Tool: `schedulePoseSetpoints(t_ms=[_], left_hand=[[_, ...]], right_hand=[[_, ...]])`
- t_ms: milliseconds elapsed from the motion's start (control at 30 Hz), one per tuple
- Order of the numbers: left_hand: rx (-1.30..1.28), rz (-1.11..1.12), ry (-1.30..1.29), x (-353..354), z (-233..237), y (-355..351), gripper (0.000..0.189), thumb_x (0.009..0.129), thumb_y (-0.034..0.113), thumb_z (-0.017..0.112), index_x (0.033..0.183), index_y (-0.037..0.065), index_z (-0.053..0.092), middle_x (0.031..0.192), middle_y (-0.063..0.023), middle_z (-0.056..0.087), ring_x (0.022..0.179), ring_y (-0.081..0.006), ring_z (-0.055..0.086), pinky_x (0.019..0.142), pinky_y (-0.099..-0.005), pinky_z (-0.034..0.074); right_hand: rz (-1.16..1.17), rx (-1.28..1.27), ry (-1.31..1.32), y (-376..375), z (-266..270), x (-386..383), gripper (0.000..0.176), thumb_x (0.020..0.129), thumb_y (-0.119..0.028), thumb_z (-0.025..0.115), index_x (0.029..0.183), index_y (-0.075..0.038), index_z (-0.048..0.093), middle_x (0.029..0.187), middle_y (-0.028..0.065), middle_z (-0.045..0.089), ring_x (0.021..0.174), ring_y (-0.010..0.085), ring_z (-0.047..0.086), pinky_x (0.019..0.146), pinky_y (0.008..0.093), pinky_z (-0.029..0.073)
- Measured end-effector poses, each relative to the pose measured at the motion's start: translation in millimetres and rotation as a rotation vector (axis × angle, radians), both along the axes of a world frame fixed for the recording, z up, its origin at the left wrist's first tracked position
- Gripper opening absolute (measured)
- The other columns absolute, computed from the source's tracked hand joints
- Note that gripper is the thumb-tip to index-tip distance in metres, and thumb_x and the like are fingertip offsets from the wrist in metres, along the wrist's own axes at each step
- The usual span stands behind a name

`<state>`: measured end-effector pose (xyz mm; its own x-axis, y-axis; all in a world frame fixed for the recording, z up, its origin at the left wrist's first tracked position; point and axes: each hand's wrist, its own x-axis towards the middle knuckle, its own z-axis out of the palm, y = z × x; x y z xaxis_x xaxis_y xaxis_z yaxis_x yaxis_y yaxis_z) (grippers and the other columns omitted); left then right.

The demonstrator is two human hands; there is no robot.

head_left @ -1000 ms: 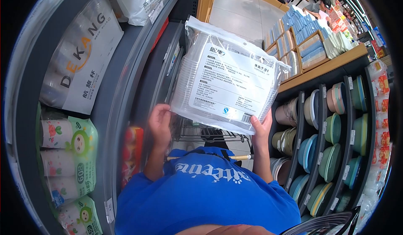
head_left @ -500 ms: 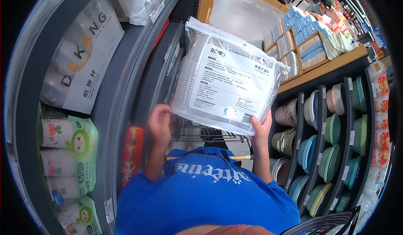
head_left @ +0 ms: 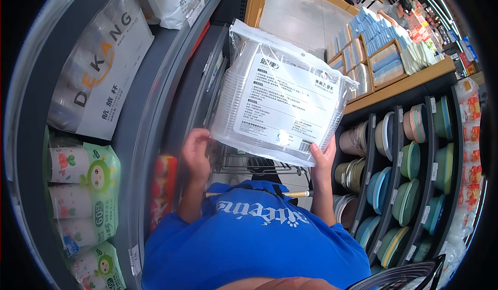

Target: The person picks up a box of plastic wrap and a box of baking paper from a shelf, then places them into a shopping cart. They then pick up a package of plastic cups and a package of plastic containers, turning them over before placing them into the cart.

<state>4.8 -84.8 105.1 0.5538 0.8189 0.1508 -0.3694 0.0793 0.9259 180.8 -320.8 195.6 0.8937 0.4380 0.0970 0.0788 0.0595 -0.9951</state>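
A clear plastic package of disposable cups [head_left: 282, 98] with a white printed label is held up in front of my blue shirt. My left hand [head_left: 197, 147] grips its lower left corner, with the fingertips at the edge. At the lower right corner, my right hand [head_left: 324, 158] holds on, its thumb lying over the front near the barcode. The fingers behind the package are hidden. The package is tilted slightly, its right side lower than its left.
Shelves on the left hold DEKANG cup packs [head_left: 101, 67] and green-trimmed paper cup packs [head_left: 98, 181]. A wire cart [head_left: 259, 170] is beneath the package. Stacked bowls [head_left: 407, 202] fill the right shelves, below folded towels [head_left: 373, 36]. A person [head_left: 397, 12] is far back at the upper right.
The view has shifted very slightly against the left shelf. The person in the background has moved a little. Both hands and the package stay nearly where they were.
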Motion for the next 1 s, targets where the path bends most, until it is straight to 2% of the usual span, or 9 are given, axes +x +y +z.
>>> schedulePoseSetpoints(t_ms=[300,600,1000], left_hand=[[-0.008,0.003,0.008,3.4,3.6,-1.5,0.013,0.095,-0.001,0.047,0.099,-0.004,0.059,0.1,-0.0084,0.06,0.087,-0.0118,0.057,0.081,-0.0264,0.047],[-0.007,-0.073,-0.017,-3.0,-1.0,6.1,0.015,0.092,-0.008,0.047,0.102,-0.004,0.057,0.105,-0.0085,0.059,0.091,-0.0124,0.059,0.085,-0.0267,0.048],[-0.005,-0.021,0.009,1.4,0.7,0.4,0.013,0.091,-0.004,0.048,0.1,-0.003,0.058,0.101,-0.0078,0.059,0.088,-0.0115,0.057,0.083,-0.027,0.047]], right_hand=[[-0.003,-0.011,0.013,-0.6,-2.9,0.5,0.079,0.08,-0.034,0.075,0.138,0.005,0.038,0.126,0.017,0.055,0.116,0.0228,0.055,0.102,0.0358,0.041],[-0.013,-0.012,0.02,1.2,-1.8,-0.9,0.08,0.079,-0.035,0.076,0.138,0.004,0.039,0.125,0.0167,0.056,0.116,0.0225,0.055,0.102,0.0354,0.041],[-0.01,-0.025,0.013,0.1,-4.4,-0.4,0.081,0.079,-0.037,0.076,0.138,0.004,0.039,0.125,0.0167,0.056,0.116,0.0224,0.055,0.101,0.0351,0.041]])
